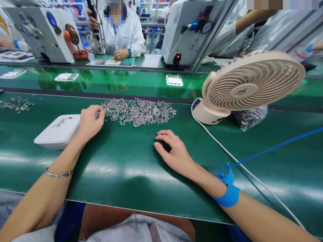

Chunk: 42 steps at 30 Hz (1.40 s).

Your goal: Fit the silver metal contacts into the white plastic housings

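Observation:
A spread pile of several tiny silvery metal parts (141, 111) lies on the green bench mat (121, 168). My left hand (89, 122) rests at the pile's left edge, fingers curled and pinched on small parts there. A thin bracelet circles that wrist. My right hand (174, 151) lies flat on the mat below the pile, fingers slightly spread and holding nothing; a blue wrist strap (228, 193) is on its wrist. A white flat plastic case (59, 131) sits just left of my left hand.
A beige desk fan (248, 84) stands at the right with its white cable (227, 151) crossing the mat, a bag of parts (249, 117) behind it. A green conveyor (113, 82) carries white trays (174, 80). A person in a white coat (123, 33) works opposite between grey machines (42, 33).

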### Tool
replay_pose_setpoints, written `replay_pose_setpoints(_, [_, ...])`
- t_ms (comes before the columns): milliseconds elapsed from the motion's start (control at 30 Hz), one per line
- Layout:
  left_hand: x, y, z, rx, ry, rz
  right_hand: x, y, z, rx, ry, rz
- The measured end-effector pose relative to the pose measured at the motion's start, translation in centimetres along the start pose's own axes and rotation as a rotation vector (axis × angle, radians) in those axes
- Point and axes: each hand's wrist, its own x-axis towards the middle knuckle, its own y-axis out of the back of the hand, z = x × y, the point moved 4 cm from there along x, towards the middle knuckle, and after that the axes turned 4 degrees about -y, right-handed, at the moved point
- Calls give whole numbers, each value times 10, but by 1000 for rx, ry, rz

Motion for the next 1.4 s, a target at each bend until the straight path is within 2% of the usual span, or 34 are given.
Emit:
replay_pose_setpoints(67, [-1,1,7,-27,-6,5,1,1,-1,18,-6,10])
replay_pose_setpoints(133, [-8,-2,23,-100,-50,-6,2,2,-2,61,-15,26])
replay_pose_setpoints(233, [-31,-11,65,-217,-242,-64,3,3,-6,146,-17,30])
replay_pose_setpoints(333, [-57,-25,106,-291,-427,-178,4,3,-9,223,-21,-12])
replay_pose_setpoints(400, [-69,-33,123,-317,-503,-206,4,3,-10,274,-24,-55])
replay_pose_setpoints(467, [-73,-37,131,-336,-532,-204,5,3,-11,314,-31,-97])
replay_pose_setpoints(800, [-73,-36,128,-417,-556,-263,4,1,-5,372,-145,-151])
replay_pose_setpoints(1067, [-69,-32,117,-531,-349,-315,3,5,-5,325,-187,-71])
replay_pose_setpoints(1400, [-64,-30,109,-596,-207,-325,1,8,-5,252,-144,29])
